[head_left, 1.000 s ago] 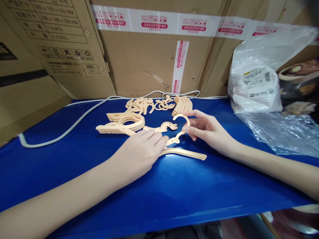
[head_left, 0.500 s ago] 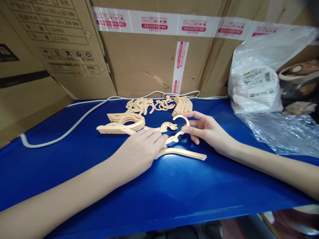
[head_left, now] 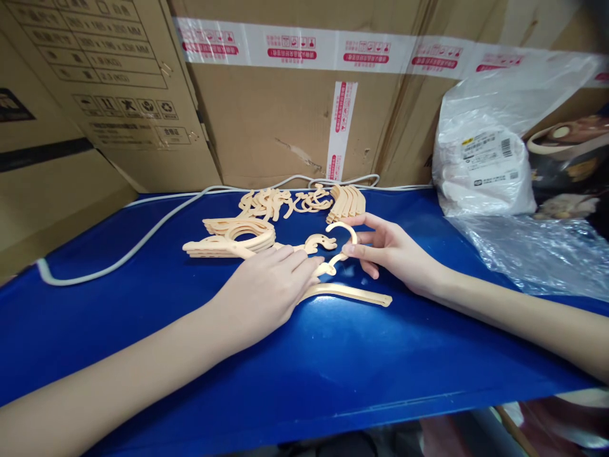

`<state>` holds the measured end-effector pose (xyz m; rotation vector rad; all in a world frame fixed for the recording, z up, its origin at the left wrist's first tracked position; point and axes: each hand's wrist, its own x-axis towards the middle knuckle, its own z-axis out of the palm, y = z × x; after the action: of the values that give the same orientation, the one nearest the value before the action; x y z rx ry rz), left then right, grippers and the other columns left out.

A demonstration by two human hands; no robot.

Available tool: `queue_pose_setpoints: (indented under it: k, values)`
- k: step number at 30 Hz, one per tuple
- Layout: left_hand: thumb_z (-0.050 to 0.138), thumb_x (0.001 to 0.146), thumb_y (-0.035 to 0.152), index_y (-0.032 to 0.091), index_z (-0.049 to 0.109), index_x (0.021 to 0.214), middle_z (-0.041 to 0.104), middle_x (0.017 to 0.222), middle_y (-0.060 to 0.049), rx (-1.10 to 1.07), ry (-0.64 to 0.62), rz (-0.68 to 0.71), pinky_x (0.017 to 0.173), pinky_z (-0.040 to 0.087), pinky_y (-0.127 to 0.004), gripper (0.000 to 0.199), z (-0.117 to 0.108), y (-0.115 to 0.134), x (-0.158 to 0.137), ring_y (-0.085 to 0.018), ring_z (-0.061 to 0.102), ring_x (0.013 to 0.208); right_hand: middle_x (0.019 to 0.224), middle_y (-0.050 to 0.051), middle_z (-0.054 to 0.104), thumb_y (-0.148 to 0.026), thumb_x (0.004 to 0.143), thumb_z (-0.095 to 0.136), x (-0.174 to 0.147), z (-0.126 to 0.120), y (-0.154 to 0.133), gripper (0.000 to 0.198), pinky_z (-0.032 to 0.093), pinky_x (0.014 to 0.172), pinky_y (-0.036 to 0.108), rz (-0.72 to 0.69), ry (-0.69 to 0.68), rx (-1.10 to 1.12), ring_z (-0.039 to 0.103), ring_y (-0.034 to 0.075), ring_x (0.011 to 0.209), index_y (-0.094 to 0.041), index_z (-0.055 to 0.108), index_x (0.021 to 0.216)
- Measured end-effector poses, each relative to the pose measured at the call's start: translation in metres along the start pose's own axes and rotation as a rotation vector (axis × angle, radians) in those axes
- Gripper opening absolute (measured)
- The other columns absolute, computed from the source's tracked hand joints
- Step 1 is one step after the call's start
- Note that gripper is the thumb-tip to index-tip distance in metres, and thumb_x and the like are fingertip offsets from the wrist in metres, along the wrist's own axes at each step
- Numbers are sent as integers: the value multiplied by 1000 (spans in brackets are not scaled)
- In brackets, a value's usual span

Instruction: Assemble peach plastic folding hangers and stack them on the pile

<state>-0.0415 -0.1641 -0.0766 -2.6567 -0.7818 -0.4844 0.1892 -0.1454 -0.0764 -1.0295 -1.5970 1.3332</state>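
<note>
My right hand [head_left: 392, 251] pinches a cream plastic hanger hook [head_left: 354, 235] between thumb and fingers, its curve arching up and to the left. The hook's lower end meets a small rounded joint piece [head_left: 328, 269] beside my left fingertips. Palm down, my left hand [head_left: 266, 279] is closed over hanger pieces and hides most of them. From under it a long curved hanger arm [head_left: 352, 293] reaches right along the table. Just beyond the left fingers lies a wavy cream piece with small holes [head_left: 320, 242]. A stack of folded hangers [head_left: 228, 246] sits left of that hand.
Farther back on the blue table [head_left: 361, 374] are a pile of curved parts [head_left: 266, 203], loose hooks [head_left: 314, 200] and a row of hanger arms [head_left: 347, 202]. A white cable [head_left: 143, 241] runs behind. Cardboard boxes [head_left: 285, 114] wall the back; a plastic-wrapped package [head_left: 485, 165] stands right.
The view has shifted very slightly. The joint piece at the hook's base has turned a little, while both hands keep nearly the same place and grip.
</note>
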Motion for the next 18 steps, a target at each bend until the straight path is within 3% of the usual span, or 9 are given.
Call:
queue_pose_setpoints:
  k: [3,6,10,13,18]
  values:
    - [36,101,24,13,61,113,69,105,-10,-125,-23,-67,82,50,-38,30,-10,4,3,-24,64,94,72,-5,64,-32,79,76,-2,0,-4,51,41,44,22,-54,-46,-1,51,5,43,-18,48,120]
    - [36,100,23,16,62,100,68,95,-6,-220,-122,-134,72,48,-33,26,-22,8,10,-21,64,84,78,-4,63,-34,79,76,-5,0,-7,63,48,54,26,-113,-75,-53,58,9,55,-22,43,131]
    - [40,99,27,18,57,93,63,78,0,-424,-192,-314,56,39,-26,20,-29,6,20,-16,58,65,95,3,64,-44,75,78,-10,-2,-6,48,50,71,31,-261,-196,-475,60,16,80,-21,62,114]
    - [43,97,30,19,56,95,61,77,2,-668,-173,-389,57,39,-24,17,-25,3,24,-13,56,65,106,7,62,-49,82,70,-17,-3,-6,38,48,83,35,-427,-270,-818,58,20,95,-20,68,107]
    - [46,96,32,20,57,107,53,66,6,-927,-214,-472,49,37,-20,19,-13,-2,21,-10,50,55,102,8,61,-37,97,50,-23,-4,-7,26,44,78,36,-591,-289,-1147,55,20,87,-21,68,109]
